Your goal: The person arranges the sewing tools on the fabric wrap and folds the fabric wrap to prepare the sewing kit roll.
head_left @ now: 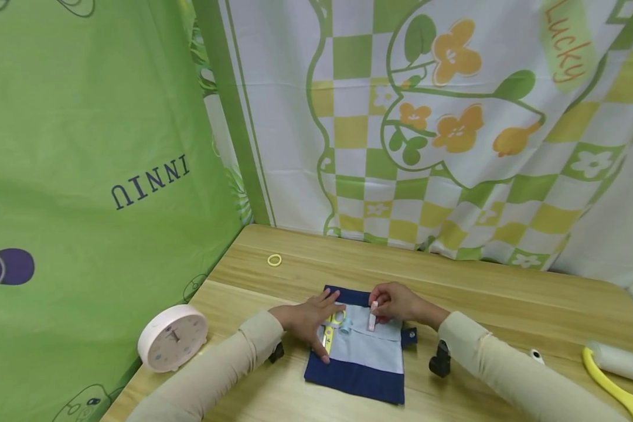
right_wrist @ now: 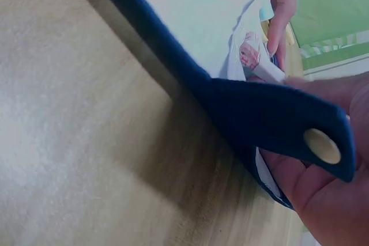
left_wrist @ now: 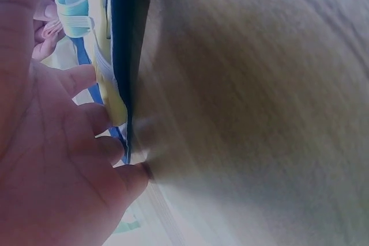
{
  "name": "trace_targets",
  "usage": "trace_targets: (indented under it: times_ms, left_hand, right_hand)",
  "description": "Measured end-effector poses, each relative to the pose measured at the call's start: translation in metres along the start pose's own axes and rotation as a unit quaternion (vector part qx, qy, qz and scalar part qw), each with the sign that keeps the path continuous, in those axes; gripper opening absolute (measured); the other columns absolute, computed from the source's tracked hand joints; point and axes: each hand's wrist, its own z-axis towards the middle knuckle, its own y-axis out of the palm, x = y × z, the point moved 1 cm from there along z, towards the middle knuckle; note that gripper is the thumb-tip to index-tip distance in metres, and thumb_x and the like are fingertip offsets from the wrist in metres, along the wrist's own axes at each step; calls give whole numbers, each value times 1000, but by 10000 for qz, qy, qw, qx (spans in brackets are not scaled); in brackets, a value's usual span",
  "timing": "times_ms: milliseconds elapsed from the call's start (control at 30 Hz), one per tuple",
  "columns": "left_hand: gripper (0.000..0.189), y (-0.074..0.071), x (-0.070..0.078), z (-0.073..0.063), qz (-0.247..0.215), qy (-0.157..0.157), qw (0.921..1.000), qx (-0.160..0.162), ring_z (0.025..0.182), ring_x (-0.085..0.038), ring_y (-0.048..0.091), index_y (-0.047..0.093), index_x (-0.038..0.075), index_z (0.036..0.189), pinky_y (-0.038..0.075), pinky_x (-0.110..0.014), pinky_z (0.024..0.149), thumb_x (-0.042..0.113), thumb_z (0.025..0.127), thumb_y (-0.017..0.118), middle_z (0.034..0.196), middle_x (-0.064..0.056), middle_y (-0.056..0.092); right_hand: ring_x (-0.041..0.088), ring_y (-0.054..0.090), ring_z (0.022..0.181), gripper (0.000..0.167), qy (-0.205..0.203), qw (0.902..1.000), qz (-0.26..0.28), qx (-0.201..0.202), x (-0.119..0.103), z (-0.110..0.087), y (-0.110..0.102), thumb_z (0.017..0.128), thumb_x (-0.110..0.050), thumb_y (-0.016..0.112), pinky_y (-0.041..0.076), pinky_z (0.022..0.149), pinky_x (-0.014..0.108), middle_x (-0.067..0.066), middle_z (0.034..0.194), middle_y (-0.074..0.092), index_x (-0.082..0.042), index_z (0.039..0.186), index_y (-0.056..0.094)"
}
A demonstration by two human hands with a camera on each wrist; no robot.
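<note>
A navy and pale grey fabric organizer (head_left: 366, 351) lies unfolded on the wooden table, its snap strap (right_wrist: 277, 119) sticking out on the right. My left hand (head_left: 308, 319) rests with spread fingers over its left edge. Beside those fingers are small yellow scissors (head_left: 329, 339), partly covered by the hand, and a light blue cylinder (left_wrist: 74, 12) under a white elastic band. My right hand (head_left: 398, 302) pinches a small pink and white stick-like piece (head_left: 373, 316) at the grey pocket's upper edge. In the right wrist view this piece's printed end (right_wrist: 251, 55) overlaps the pocket opening.
A round pink clock (head_left: 173, 338) stands at the table's left edge. Toward the back lies a yellow ring (head_left: 274, 260). On the right are a lint roller with a yellow handle (head_left: 609, 387) and a small white item (head_left: 536, 356). Curtains hang behind the table.
</note>
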Motion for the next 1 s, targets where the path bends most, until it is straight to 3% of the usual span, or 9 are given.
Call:
trace_targets:
  times_ms: [233,500,633,733,1000]
  left_hand:
    - [121,-1,0,-2,-53,-19,10000,-27,158,-37,-5,18,18,161,11,-55,127,58,69,86,171,-13,-4]
    - [122,-1,1,-3,-33,-15,10000,1,158,-38,-3,19,18,161,12,-54,127,58,68,87,170,-14,-2]
    - [121,-2,1,-3,-64,-7,10000,-13,158,-37,-4,19,18,161,12,-55,127,58,69,87,170,-14,-2]
    - [120,-2,2,-2,-71,28,10000,-11,158,-38,-4,19,17,161,12,-56,127,57,69,87,170,-16,-1]
    - [120,-1,3,-3,-57,22,10000,10,157,-39,-3,20,16,161,12,-56,126,56,69,87,170,-16,-1]
  right_hand:
    - [9,63,68,27,-76,9992,-384,-36,0,2,1,84,0,76,60,64,33,3,80,65,5,106,62]
    - [9,59,65,24,-306,9955,-754,482,-9,11,8,83,-1,78,54,57,25,5,81,65,-1,104,66]
    - [9,59,65,22,-210,9954,-807,478,-15,17,13,81,-1,79,52,57,24,5,79,68,-1,101,68]
    - [9,61,64,19,85,9972,-653,357,-14,21,16,81,-1,79,54,58,26,4,76,69,-1,96,68]
    - [18,73,67,17,886,9951,441,73,-6,25,14,81,5,77,62,64,35,7,74,74,5,94,66]
